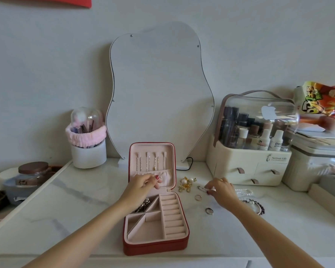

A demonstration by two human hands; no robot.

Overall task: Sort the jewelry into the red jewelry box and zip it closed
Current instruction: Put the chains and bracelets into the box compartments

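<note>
One red jewelry box (156, 242) lay open on the marble tabletop (75, 206), its long axis running away from the person, the lid (152, 165) standing upright at the far end against the foot of a wavy mirror (159, 89). Five chains (151, 160) hung in a row inside the lid, above a gathered pocket. The base held one column of ring rolls (171, 214) on the right and several angled compartments on the left; the far-left one held a silver piece (143, 204).

Right of the box, loose on the tabletop, were one cluster of gold and pearl earrings (186, 183), two rings (198, 197) (209, 210), a pearl strand (244, 191) and a dark beaded bracelet (256, 206).

The left hand (143, 185) reached to the lid's pocket, its grip nearly closed, thumb and fingers pinched together at the pocket's edge; whether anything was held between them could not be told. The right hand (220, 190) hovered low over the tabletop, fingers curled in a narrow grip, pinching a small silver piece (203, 188) that pointed left toward the earrings.
</note>
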